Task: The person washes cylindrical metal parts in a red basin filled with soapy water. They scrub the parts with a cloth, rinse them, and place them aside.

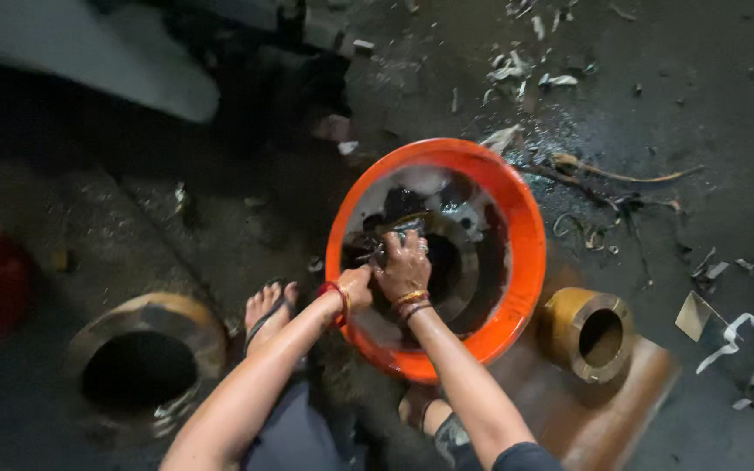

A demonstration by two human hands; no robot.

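An orange plastic basin [524, 228] stands tilted on the dark, oily floor in front of me. Inside it lies a dark, wet round metal part [462, 262] in murky liquid. My right hand [404, 262] reaches into the basin and presses a small dark object, maybe a brush or rag, against the metal part. My left hand [355, 284] grips the basin's near left rim. Both wrists carry bangles.
A brass-coloured cylindrical sleeve [588, 332] stands right of the basin on a rusty brown plate [621, 397]. A large metal ring with a dark hole [146, 358] lies at the left. My sandalled foot [265, 307] rests beside the basin. Scraps and shavings [525, 70] litter the floor.
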